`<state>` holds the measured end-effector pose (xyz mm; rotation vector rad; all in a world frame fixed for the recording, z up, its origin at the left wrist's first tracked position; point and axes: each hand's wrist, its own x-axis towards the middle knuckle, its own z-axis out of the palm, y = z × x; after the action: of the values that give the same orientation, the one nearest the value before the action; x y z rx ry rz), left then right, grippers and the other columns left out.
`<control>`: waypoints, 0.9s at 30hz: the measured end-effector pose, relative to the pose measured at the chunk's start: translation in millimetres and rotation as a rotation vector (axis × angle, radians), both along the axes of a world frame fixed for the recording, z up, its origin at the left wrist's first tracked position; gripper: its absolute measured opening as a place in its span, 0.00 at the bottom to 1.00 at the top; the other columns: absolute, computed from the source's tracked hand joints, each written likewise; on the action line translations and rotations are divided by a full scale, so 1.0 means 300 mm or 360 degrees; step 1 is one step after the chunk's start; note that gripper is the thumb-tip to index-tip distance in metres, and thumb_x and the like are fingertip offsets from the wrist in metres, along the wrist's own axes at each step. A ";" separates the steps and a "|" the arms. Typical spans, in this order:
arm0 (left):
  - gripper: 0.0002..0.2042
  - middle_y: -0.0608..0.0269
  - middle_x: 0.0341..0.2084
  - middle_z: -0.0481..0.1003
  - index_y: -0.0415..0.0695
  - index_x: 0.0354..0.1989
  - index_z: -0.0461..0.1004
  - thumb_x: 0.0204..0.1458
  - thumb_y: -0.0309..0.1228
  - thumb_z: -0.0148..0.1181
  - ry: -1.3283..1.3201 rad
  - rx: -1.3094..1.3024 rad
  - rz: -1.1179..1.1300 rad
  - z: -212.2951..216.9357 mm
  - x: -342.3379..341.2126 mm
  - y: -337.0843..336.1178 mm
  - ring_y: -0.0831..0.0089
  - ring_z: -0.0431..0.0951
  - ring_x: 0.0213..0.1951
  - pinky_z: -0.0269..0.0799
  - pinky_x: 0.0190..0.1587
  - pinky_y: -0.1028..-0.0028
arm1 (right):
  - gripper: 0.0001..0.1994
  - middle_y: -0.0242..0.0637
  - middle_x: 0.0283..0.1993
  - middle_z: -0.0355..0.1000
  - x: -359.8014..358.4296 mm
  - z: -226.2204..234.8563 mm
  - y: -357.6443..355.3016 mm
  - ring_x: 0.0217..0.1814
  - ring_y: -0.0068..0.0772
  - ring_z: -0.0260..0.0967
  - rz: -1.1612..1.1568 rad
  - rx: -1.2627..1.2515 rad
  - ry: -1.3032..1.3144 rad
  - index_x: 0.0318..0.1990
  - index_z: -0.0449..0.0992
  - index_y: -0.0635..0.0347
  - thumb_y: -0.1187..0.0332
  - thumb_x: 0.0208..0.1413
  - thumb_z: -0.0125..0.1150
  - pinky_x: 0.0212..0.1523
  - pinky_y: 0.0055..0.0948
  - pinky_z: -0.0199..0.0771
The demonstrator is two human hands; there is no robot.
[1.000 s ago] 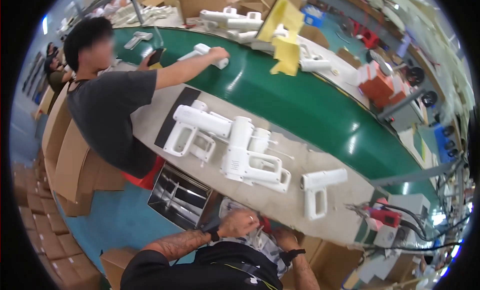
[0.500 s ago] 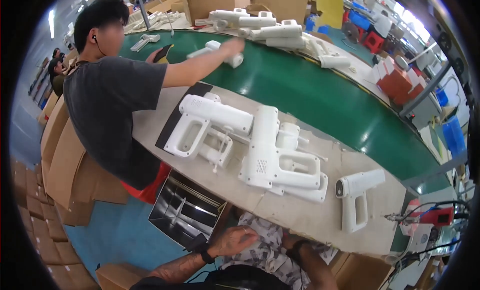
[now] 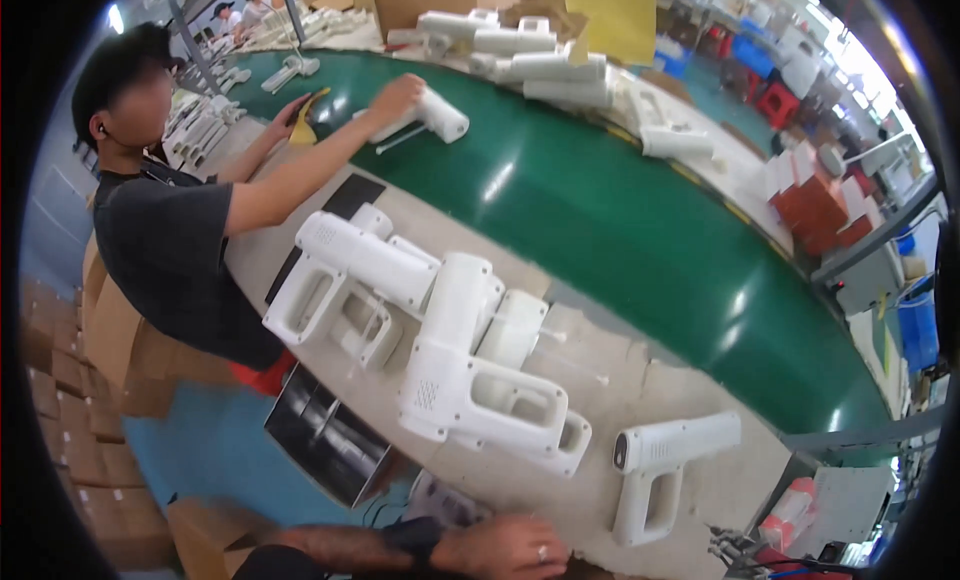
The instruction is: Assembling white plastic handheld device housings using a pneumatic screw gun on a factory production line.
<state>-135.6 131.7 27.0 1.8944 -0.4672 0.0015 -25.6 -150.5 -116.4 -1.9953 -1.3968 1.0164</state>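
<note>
Low in the view, my left hand [image 3: 502,547], with a ring and a dark wristband, is at the front edge of the worktable [image 3: 500,485]. Its fingers curl downward and their tips are hidden, so I cannot see whether anything is in them. My right hand is out of view. Nearest, to the right, lies a white pistol-shaped plastic device [image 3: 655,480] with a looped handle. A larger white device [image 3: 440,380] lies ahead of my hand, partly on top of other white parts. Another white pistol-shaped device [image 3: 365,260] rests farther left, overlapping similar pieces.
A green conveyor belt [image 3: 600,220] curves behind the table. At the left a co-worker [image 3: 165,240] touches a white device [image 3: 440,115] on it. More white devices [image 3: 560,70] are heaped beyond. A black open box [image 3: 330,435] stands below the table; cables and tools [image 3: 770,555] are at right.
My view has shifted, so the table items appear lower and farther left. My left hand has moved right, to the table edge; my right hand has left view. The co-worker has leaned back.
</note>
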 end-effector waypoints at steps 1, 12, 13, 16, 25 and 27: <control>0.09 0.60 0.37 0.77 0.43 0.43 0.77 0.60 0.34 0.62 -0.0067 -0.0013 -0.0059 -0.013 0.049 -0.017 0.59 0.78 0.41 0.75 0.45 0.63 | 0.21 0.52 0.54 0.76 0.009 0.039 0.015 0.61 0.54 0.71 0.0041 -0.0010 0.0043 0.57 0.76 0.58 0.57 0.61 0.61 0.61 0.47 0.69; 0.16 0.49 0.53 0.75 0.41 0.50 0.76 0.52 0.27 0.66 -0.0482 0.0171 0.0345 0.048 0.270 -0.102 0.47 0.75 0.54 0.72 0.57 0.55 | 0.21 0.53 0.54 0.76 -0.172 0.073 0.248 0.61 0.54 0.71 -0.0646 -0.0450 0.0254 0.56 0.76 0.60 0.57 0.61 0.60 0.61 0.48 0.69; 0.17 0.49 0.54 0.73 0.40 0.51 0.75 0.53 0.27 0.65 -0.0569 0.0258 0.0417 0.055 0.307 -0.124 0.46 0.73 0.56 0.70 0.58 0.53 | 0.20 0.53 0.54 0.76 -0.207 0.079 0.179 0.61 0.54 0.70 -0.0648 -0.0443 0.0222 0.56 0.76 0.60 0.57 0.61 0.60 0.61 0.48 0.69; 0.15 0.49 0.57 0.72 0.40 0.51 0.75 0.56 0.30 0.62 -0.0724 0.0463 0.0491 0.017 0.445 -0.180 0.45 0.71 0.59 0.68 0.60 0.53 | 0.26 0.55 0.59 0.72 -0.351 0.189 0.046 0.60 0.59 0.71 -0.0386 -0.0086 -0.0122 0.63 0.69 0.62 0.58 0.63 0.60 0.60 0.48 0.70; 0.20 0.48 0.52 0.72 0.46 0.59 0.75 0.59 0.39 0.60 -0.0708 0.1045 0.0473 0.003 0.358 -0.236 0.50 0.72 0.49 0.73 0.49 0.60 | 0.31 0.55 0.65 0.64 -0.120 0.821 -0.103 0.64 0.49 0.67 -0.1917 0.1836 -0.0821 0.68 0.60 0.69 0.59 0.63 0.60 0.63 0.44 0.67; 0.22 0.47 0.52 0.71 0.46 0.59 0.75 0.57 0.40 0.62 -0.0526 0.1106 0.0415 -0.003 0.255 -0.249 0.51 0.72 0.49 0.73 0.50 0.60 | 0.34 0.54 0.65 0.64 0.059 0.844 -0.068 0.65 0.47 0.67 -0.1921 0.1950 -0.1090 0.70 0.55 0.71 0.57 0.66 0.57 0.65 0.43 0.65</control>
<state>-59.0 57.0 26.2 2.6482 -0.4740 0.3717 -7.9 -170.9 136.7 -1.6042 -0.4620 -0.9184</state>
